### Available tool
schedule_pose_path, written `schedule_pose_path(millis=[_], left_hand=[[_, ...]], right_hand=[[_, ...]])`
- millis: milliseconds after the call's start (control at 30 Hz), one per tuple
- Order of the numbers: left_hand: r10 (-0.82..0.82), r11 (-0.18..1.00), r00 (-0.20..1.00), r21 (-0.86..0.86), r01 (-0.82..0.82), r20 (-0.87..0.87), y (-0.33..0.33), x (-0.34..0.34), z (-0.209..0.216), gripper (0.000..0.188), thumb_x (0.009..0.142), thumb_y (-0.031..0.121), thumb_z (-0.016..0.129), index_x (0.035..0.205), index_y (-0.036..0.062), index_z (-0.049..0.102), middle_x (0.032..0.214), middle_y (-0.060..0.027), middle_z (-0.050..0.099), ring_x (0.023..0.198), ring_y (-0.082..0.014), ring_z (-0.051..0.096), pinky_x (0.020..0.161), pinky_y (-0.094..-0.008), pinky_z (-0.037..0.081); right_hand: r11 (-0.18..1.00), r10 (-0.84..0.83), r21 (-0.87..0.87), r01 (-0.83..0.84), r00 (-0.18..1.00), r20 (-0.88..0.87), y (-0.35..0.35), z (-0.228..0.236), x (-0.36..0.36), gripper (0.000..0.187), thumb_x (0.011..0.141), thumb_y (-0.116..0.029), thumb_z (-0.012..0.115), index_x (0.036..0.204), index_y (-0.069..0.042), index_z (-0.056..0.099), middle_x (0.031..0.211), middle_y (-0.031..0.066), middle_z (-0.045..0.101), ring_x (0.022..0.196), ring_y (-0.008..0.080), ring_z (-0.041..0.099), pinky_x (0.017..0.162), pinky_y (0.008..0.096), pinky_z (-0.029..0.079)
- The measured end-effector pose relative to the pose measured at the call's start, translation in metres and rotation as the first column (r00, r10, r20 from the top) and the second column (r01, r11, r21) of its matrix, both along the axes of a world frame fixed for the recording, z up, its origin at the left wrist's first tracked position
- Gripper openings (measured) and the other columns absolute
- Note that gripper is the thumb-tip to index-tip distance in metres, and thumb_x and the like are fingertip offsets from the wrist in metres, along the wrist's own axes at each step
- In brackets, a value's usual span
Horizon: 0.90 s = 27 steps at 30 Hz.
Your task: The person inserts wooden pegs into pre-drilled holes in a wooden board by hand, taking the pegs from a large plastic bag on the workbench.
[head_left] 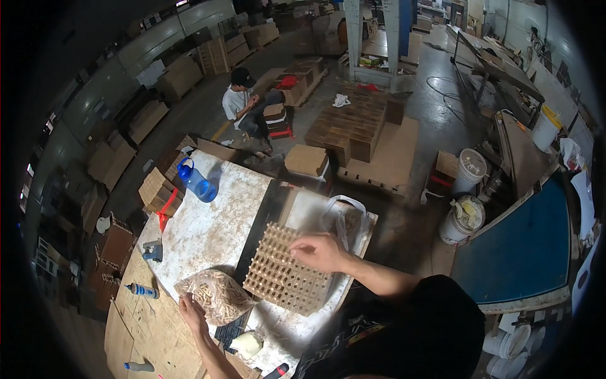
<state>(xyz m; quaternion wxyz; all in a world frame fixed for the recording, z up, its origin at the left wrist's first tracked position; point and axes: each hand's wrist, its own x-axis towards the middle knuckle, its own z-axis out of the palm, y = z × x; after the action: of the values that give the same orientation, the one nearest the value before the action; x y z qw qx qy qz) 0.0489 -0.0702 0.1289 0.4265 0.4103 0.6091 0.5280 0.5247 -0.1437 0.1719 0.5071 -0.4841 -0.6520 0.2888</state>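
1. Two bare hands are at work: the right hand (315, 251) is over the perforated block (285, 278), fingers bunched narrow; whether they hold a peg, I cannot tell.
2. Left hand (190, 311) touches the left edge of the clear bag (235, 302); its grip is unclear. Just right of that hand, loose wooden pegs (203, 292) lie inside.
3. Judging progress: left of the right hand, rows look studded with pegs, seemingly done; below it, many holes look dark and unfilled, so a good share seems left.
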Motion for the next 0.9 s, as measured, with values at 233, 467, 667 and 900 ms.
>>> schedule_pose_path(millis=[233, 467, 667, 900], left_hand=[[-0.287, 0.958, 0.94, 0.058, 0.281, 0.186, -0.065, 0.18, 0.089, 0.024, 0.113, 0.032, 0.052, 0.099, 0.0128, 0.056, 0.077, 0.0051, 0.052, 0.056, -0.0023, 0.04, 0.046, -0.0192, 0.03], [-0.414, 0.872, 0.91, 0.296, 0.39, 0.018, -0.09, 0.295, 0.087, 0.026, 0.113, 0.027, 0.053, 0.098, 0.0063, 0.054, 0.09, 0.0008, 0.055, 0.082, -0.0077, 0.046, 0.073, -0.0252, 0.041], [-0.244, 0.923, 0.964, 0.281, 0.264, -0.103, -0.11, 0.326, 0.073, 0.012, 0.109, 0.009, 0.054, 0.102, 0.002, 0.06, 0.094, -0.0033, 0.06, 0.087, -0.0106, 0.056, 0.077, -0.0265, 0.048], [-0.135, 0.956, 0.99, 0.258, 0.14, -0.038, -0.118, 0.344, 0.065, 0.009, 0.108, 0.011, 0.06, 0.107, 0.0028, 0.061, 0.095, -0.0004, 0.061, 0.085, -0.0086, 0.055, 0.077, -0.0245, 0.047]], right_hand=[[0.978, 0.2, -0.027, -0.209, 0.96, -0.198, -0.012, 0.025, -0.004, 0.029, 0.099, -0.018, 0.073, 0.125, -0.006, 0.069, 0.115, 0.0103, 0.075, 0.098, 0.017, 0.073, 0.08, 0.0309, 0.064], [0.879, 0.347, -0.132, -0.458, 0.805, -0.481, -0.02, 0.039, -0.002, 0.041, 0.101, -0.022, 0.074, 0.134, 0.0, 0.063, 0.11, 0.0067, 0.069, 0.1, 0.0133, 0.066, 0.087, 0.03, 0.056], [0.775, 0.342, -0.137, -0.617, 0.592, -0.73, -0.025, 0.02, 0.022, 0.032, 0.099, -0.01, 0.075, 0.128, -0.003, 0.064, 0.114, 0.0052, 0.072, 0.103, 0.0113, 0.068, 0.09, 0.0274, 0.056], [0.865, 0.348, -0.18, -0.467, 0.82, -0.454, -0.021, 0.018, 0.024, 0.015, 0.096, -0.007, 0.076, 0.11, -0.002, 0.072, 0.105, 0.0036, 0.072, 0.096, 0.0106, 0.068, 0.086, 0.0263, 0.055]])
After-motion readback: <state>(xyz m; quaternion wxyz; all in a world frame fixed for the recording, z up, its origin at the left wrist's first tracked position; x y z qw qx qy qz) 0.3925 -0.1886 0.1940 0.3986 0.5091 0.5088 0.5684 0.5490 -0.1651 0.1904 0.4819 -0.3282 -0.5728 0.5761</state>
